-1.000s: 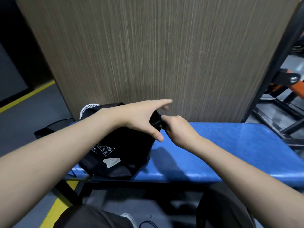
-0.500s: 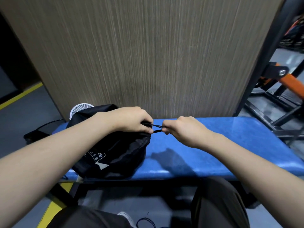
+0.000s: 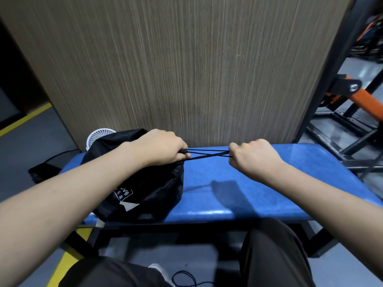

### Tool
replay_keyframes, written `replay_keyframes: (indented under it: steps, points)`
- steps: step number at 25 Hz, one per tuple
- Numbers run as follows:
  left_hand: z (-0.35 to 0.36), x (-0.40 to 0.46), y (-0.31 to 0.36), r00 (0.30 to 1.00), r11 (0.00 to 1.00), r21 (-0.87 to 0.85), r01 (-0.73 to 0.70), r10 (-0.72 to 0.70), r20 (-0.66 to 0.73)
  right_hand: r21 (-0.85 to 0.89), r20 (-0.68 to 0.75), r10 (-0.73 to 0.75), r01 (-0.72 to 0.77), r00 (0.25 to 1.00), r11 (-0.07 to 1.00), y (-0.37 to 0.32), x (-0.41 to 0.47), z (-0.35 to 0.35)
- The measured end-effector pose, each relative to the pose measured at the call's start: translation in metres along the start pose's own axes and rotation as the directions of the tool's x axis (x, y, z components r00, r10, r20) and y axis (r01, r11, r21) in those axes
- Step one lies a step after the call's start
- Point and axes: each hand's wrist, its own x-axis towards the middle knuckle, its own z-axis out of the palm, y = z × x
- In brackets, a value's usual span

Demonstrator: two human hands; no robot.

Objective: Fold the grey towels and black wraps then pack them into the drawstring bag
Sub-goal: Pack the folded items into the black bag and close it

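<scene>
Nearest the camera, the person's dark trouser legs (image 3: 271, 251) sit at the bottom edge, with a thin dark cable (image 3: 184, 279) looped on the grey floor (image 3: 20, 154) between them and part of a light shoe (image 3: 158, 269) beside it. A yellow line (image 3: 68, 257) runs across the floor at the lower left. Just beyond the knees stands the blue padded worktop (image 3: 248, 193) on a dark frame. The black drawstring bag (image 3: 143, 189) lies on its left part, bulging and reaching the near edge, with a white printed label facing the camera. The left hand (image 3: 159, 147) rests on top of the bag at its gathered mouth, fingers curled round the bunched fabric where the cords come out. The black drawstring cords (image 3: 208, 154) stretch taut and crossed over the worktop from that hand to the right hand (image 3: 250, 155), which is closed in a fist round their far ends. The two hands are held apart, level with each other. Behind the bag, a small white fan (image 3: 96, 135) peeks out at the left, and a black cable (image 3: 60, 155) trails from it toward a dark object on the floor. A tall wood-grain panel (image 3: 186, 69) rises behind the worktop. Further right stands a black metal frame with an orange bar (image 3: 364, 102).
</scene>
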Motion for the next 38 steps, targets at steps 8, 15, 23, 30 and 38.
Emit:
replay_keyframes:
  steps: [8, 15, 23, 30, 38]
  points:
    - [0.001, -0.003, -0.001, 0.997, 1.0, 0.002, 0.003, -0.002, -0.074, 0.005, 0.05, 0.237, -0.238, 0.97, 0.971, 0.018, -0.001, 0.021]
    - [0.004, 0.0, 0.006, 0.997, 1.0, 0.005, 0.019, -0.018, -0.081, -0.083, 0.108, 0.102, -0.093, 0.989, 0.992, 0.026, -0.004, 0.022]
    - [0.009, -0.001, 0.013, 0.992, 0.999, 0.045, 0.03, -0.025, -0.125, 0.955, 0.294, -0.277, -0.274, 0.915, 0.11, -0.037, 0.005, -0.013]
    - [0.009, -0.002, 0.01, 0.993, 0.998, 0.066, 0.011, -0.004, -0.114, 0.928, 0.199, 0.002, -0.19, 0.98, 0.321, -0.073, 0.032, -0.015]
    - [0.027, 0.003, 0.009, 0.993, 0.999, 0.041, -0.034, 0.038, -0.116, 0.779, 0.037, 0.023, -0.043, 0.999, 0.625, -0.077, 0.028, -0.01]
